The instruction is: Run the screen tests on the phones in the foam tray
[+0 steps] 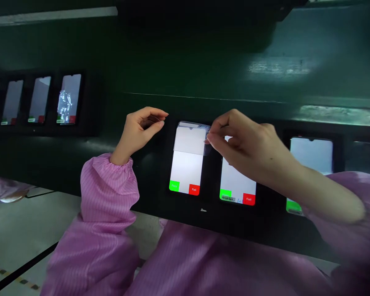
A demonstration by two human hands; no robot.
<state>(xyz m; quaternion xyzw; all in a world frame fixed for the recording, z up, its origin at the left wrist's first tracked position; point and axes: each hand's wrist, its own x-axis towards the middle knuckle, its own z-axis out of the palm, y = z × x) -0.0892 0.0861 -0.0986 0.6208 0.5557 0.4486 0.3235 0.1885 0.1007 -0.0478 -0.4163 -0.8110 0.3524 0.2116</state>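
A lit smartphone (187, 172) lies in front of me, its white screen showing a green "Pass" box and a red "Fail" box. Across its upper part is a thin clear film (189, 142), which sticks out past the phone's right edge. My right hand (243, 142) pinches the film's right side between thumb and fingers. To the left of the phone, my left hand (143, 128) hovers with curled fingers, a small gap between thumb and fingertips, and nothing in it. Below my right hand is a second lit smartphone (238, 181), partly covered by the hand.
A third smartphone (311, 154) lies at the right, partly behind my forearm. Several more phones sit in a dark tray (91, 107) at the left. The green bench top (172, 57) stretches away behind. A small white scrap (203, 210) lies near the front edge.
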